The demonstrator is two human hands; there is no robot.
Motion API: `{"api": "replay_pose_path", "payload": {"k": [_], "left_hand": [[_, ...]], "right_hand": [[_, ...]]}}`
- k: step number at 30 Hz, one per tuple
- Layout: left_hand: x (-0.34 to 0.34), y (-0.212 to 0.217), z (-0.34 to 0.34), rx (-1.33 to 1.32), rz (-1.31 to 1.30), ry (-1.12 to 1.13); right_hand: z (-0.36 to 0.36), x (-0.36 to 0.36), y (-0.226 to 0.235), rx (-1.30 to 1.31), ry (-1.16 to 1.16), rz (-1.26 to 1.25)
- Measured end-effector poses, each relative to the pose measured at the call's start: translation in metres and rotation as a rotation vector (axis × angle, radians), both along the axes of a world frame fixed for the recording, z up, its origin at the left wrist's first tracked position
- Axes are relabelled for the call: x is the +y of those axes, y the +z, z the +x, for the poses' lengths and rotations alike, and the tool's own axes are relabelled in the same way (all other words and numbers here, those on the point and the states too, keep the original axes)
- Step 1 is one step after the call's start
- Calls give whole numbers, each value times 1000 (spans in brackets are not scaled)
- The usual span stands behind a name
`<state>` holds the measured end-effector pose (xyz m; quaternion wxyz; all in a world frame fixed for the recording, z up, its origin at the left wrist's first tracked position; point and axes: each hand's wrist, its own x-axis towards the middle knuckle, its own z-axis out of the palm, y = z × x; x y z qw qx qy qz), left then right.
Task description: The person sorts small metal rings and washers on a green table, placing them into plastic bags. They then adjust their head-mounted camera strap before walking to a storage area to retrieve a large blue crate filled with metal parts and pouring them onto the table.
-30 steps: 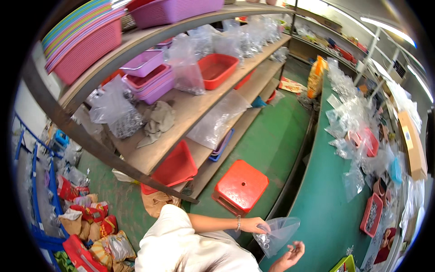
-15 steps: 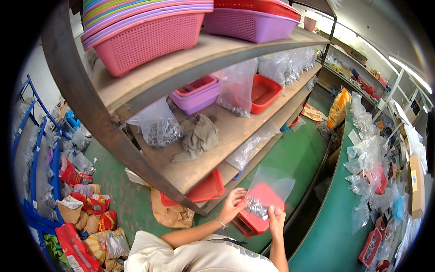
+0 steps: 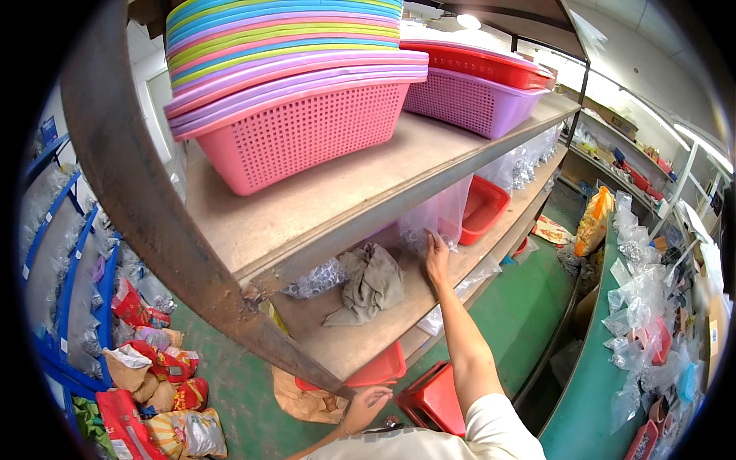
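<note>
My right hand [image 3: 438, 259] reaches onto the middle shelf, its fingers closed at the lower part of a clear plastic bag [image 3: 441, 215] with small metal parts in its bottom. Low in front of my body is my left hand [image 3: 367, 408], fingers curled together; what they hold, if anything, cannot be made out. A few shiny bits [image 3: 392, 421] show just beside it. On the same shelf a crumpled grey-brown cloth [image 3: 372, 284] lies beside another bag of metal rings [image 3: 318, 279]. A red tray [image 3: 484, 208] sits just right of the bag I touch.
Stacked pink and multicoloured baskets [image 3: 307, 130] and a purple basket [image 3: 468, 103] fill the top shelf. A rusty shelf post [image 3: 146, 176] rises at left. A red plastic stool [image 3: 438, 395] stands below my right arm. Bags cover a green bench [image 3: 586, 406] at right; sacks [image 3: 165, 391] lie at left.
My right hand has left the small clear bag of metal parts that both hands held, and has gone up to the bag on the shelf. My left hand has dropped lower and left.
</note>
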<state>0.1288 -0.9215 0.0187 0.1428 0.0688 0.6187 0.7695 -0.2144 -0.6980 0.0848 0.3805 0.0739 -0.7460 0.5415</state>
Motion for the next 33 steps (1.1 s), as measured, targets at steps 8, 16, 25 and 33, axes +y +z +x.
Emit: {"api": "replay_pose_path", "payload": {"k": [8, 16, 25, 33], "left_hand": [[-3, -6, -8, -71, -40, 82], [38, -21, -17, -236, -110, -42], [46, -93, -1, -541, -351, -232], [54, -109, 6, -666, -478, -165]], "right_hand": [[37, 20, 21, -9, -393, 199], [235, 105, -161, -380, -815, -441], [467, 65, -464, -731, -105, -2003], [445, 94, -494, -446, -608, -2194]]}}
